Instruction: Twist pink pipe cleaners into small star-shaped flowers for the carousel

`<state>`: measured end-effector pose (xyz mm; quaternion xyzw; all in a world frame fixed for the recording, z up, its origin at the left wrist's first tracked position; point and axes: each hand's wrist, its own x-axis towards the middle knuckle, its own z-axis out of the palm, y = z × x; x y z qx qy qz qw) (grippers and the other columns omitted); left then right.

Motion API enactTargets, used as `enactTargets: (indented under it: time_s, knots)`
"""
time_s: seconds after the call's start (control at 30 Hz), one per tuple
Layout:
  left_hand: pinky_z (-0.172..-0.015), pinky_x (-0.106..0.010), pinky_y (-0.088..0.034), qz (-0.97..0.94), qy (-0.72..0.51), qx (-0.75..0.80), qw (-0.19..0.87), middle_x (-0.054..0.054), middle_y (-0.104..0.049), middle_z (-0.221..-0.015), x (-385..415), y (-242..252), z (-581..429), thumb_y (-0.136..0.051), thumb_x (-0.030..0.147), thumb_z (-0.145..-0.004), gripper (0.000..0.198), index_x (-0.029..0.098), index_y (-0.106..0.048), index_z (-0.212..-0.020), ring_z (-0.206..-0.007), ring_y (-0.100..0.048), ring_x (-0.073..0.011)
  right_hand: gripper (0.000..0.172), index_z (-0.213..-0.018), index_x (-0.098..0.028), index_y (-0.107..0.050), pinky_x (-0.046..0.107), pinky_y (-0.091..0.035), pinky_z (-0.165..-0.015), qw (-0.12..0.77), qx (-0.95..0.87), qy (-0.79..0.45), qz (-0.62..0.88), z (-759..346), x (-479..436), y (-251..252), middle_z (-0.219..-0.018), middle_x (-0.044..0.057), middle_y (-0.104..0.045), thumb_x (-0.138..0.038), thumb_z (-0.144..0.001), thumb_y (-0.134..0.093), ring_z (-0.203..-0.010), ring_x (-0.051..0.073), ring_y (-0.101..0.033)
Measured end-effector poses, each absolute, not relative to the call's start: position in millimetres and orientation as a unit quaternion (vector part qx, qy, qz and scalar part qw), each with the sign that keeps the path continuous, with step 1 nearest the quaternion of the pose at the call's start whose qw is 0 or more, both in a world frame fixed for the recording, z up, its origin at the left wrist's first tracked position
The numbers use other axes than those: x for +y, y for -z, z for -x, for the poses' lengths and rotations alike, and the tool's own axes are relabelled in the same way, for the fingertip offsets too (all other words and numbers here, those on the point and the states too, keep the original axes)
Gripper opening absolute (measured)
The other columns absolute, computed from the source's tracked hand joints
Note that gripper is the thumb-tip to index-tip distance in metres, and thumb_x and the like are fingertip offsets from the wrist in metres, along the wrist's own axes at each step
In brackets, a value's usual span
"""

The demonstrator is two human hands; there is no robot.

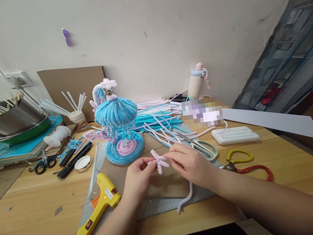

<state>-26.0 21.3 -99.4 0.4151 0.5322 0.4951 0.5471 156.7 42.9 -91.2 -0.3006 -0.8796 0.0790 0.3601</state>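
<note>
Both pinched closed, left hand [138,174] and right hand [190,162] hold a fuzzy pink star [159,161].

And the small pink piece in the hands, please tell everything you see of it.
The pink piece is pale and fuzzy, like chenille stem, shaped like a star with short, blunt arms spreading from its middle. It is held above the brown cardboard: the left hand pinches its left side, and the right hand appears to pinch its right side.
</note>
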Motion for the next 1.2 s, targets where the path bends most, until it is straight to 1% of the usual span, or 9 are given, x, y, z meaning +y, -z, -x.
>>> enactTargets:
  time_s: [0.23, 0.4, 0.53, 0.7, 0.87, 1.07, 1.2]
  knots:
    - [-0.054, -0.022, -0.039, -0.428, -0.498, 0.543, 0.523, -0.005, -0.068, -0.065, 21.7, 100.3, 26.4, -0.074, 0.037, -0.062, 0.027, 0.013, -0.069, -0.075, -0.054, -0.055, -0.0121, 0.026, -0.099, -0.019, -0.059, 0.034, -0.047, -0.075, 0.344, -0.882, -0.111, 0.303, -156.3, 41.0, 89.4, -0.089, 0.008, -0.057, -0.006, -0.085, -0.041, -0.083, 0.019, -0.055]
    - [-0.054, -0.022, -0.039, -0.435, -0.493, 0.551, 0.514, -0.005, -0.068, -0.066, 21.3, 101.4, 26.6, -0.072, 0.036, -0.064, 0.026, 0.014, -0.069, -0.076, -0.056, -0.056, -0.0132, 0.025, -0.096, -0.019, -0.058, 0.034, -0.047, -0.074, 0.336, -0.878, -0.132, 0.314, -154.8, 41.0, 88.1, -0.088, 0.007, -0.056, -0.005, -0.085, -0.041, -0.083, 0.019, -0.055]
    - [-0.055, -0.022, -0.039, -0.438, -0.5, 0.553, 0.503, -0.005, -0.069, -0.068, 21.1, 101.8, 26.4, -0.073, 0.036, -0.063, 0.024, 0.014, -0.069, -0.073, -0.059, -0.057, -0.0143, 0.021, -0.095, -0.019, -0.057, 0.033, -0.047, -0.074, 0.333, -0.873, -0.14, 0.327, -153.9, 41.1, 90.0, -0.089, 0.007, -0.057, -0.006, -0.085, -0.043, -0.083, 0.019, -0.056]
    - [-0.058, -0.022, -0.041, -0.445, -0.503, 0.555, 0.491, -0.005, -0.07, -0.068, 20.4, 101.0, 25.1, -0.072, 0.033, -0.062, 0.02, 0.015, -0.07, -0.071, -0.061, -0.059, -0.0151, 0.015, -0.095, -0.021, -0.056, 0.032, -0.047, -0.074, 0.323, -0.88, -0.121, 0.325, -155.0, 40.8, 91.8, -0.089, 0.006, -0.057, -0.013, -0.089, -0.044, -0.083, 0.019, -0.056]
    - [-0.059, -0.024, -0.042, -0.462, -0.493, 0.554, 0.487, -0.006, -0.07, -0.07, 19.1, 102.7, 23.6, -0.071, 0.033, -0.064, 0.021, 0.015, -0.068, -0.073, -0.062, -0.06, -0.0162, 0.016, -0.088, -0.019, -0.056, 0.031, -0.045, -0.073, 0.311, -0.887, -0.087, 0.33, -155.4, 40.7, 91.9, -0.085, 0.006, -0.057, -0.015, -0.092, -0.041, -0.079, 0.018, -0.056]
    - [-0.06, -0.024, -0.043, -0.485, -0.487, 0.554, 0.47, -0.006, -0.07, -0.072, 18.9, 104.9, 23.8, -0.068, 0.033, -0.069, 0.02, 0.015, -0.067, -0.076, -0.066, -0.061, -0.0169, 0.011, -0.083, -0.019, -0.053, 0.029, -0.044, -0.068, 0.314, -0.869, -0.143, 0.356, -153.0, 40.3, 94.5, -0.081, 0.004, -0.057, -0.012, -0.087, -0.046, -0.077, 0.017, -0.055]
    - [-0.061, -0.024, -0.044, -0.497, -0.485, 0.555, 0.458, -0.006, -0.07, -0.072, 18.8, 105.5, 23.5, -0.066, 0.033, -0.07, 0.019, 0.015, -0.067, -0.077, -0.066, -0.061, -0.0171, 0.01, -0.084, -0.019, -0.052, 0.028, -0.042, -0.068, 0.298, -0.862, -0.173, 0.373, -151.9, 39.6, 94.0, -0.081, 0.003, -0.056, -0.012, -0.087, -0.046, -0.077, 0.016, -0.054]
